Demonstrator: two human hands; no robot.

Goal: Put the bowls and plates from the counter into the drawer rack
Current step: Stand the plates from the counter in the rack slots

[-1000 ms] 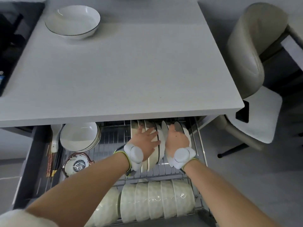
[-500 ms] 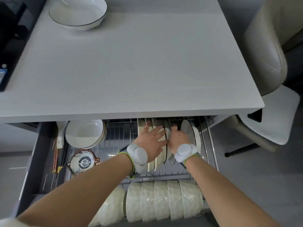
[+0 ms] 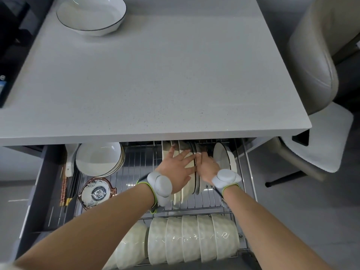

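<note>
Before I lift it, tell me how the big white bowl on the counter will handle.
The big white bowl looks like glazed ceramic, so probably rigid, breakable and fairly heavy for its size. Its glossy surface may be slippery. Wide, low and upright on the counter, it would likely slide rather than tip if pushed.

- Both bare arms stretch forward and down, the left forearm [image 3: 97,221] coming in from the lower left and the right forearm [image 3: 268,221] from the lower right.
- A grey left wristband [image 3: 160,185] and a grey right wristband [image 3: 226,178] each carry a rounded pod.
- The left hand [image 3: 176,168] lies palm-down, fingers straight and spread.
- The right hand [image 3: 207,167] is back-up with fingers together, just beside the left fingertips; its thumb and grip are hidden.
</note>
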